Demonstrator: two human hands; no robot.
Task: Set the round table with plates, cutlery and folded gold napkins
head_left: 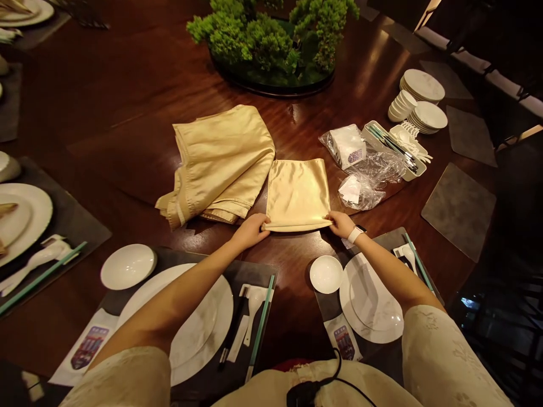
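A gold satin napkin (298, 189) lies flat on the dark wooden table, its near edge turned up in a narrow fold. My left hand (253, 230) pinches the left end of that fold. At the other end, my right hand (340, 224), with a white-banded watch on the wrist, pinches the fold too. Just left of the napkin, and touching or nearly touching it, a stack of gold cloths (224, 161) lies loosely piled. Both hands are closed, fingertips on the cloth.
Place settings with a large plate (224, 305) and a smaller plate (394, 328) lie nearest me. To the right are plastic-wrapped packets (348, 147), a chopstick tray (418, 169) and stacked dishes (424, 85). A green miniature-tree centrepiece (271, 42) stands beyond.
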